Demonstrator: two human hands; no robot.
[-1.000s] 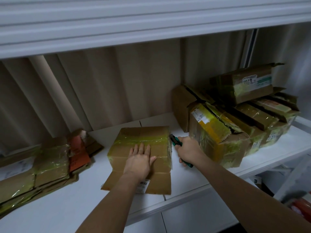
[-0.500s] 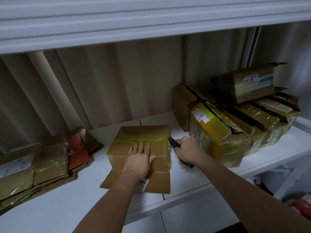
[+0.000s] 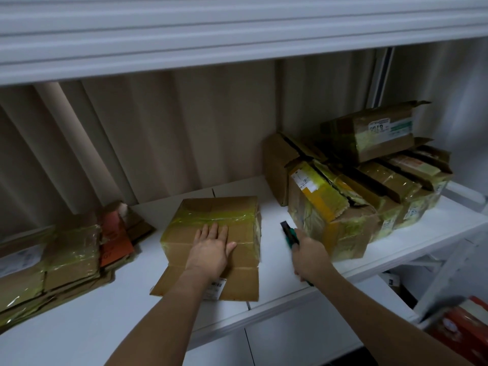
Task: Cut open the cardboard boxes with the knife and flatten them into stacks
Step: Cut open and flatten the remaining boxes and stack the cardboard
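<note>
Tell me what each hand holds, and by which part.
Right hand grips the knife by its green handle. Left hand holds nothing; it lies flat on the box.

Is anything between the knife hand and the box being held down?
Nothing visible. The right hand grips the green-handled utility knife just right of the tape-wrapped brown cardboard box, with only bare white shelf between. The left hand lies flat on the box top.

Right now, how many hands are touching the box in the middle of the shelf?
1. The left hand lies flat on the middle box; the right hand grips the knife beside it, apart from the box.
</note>
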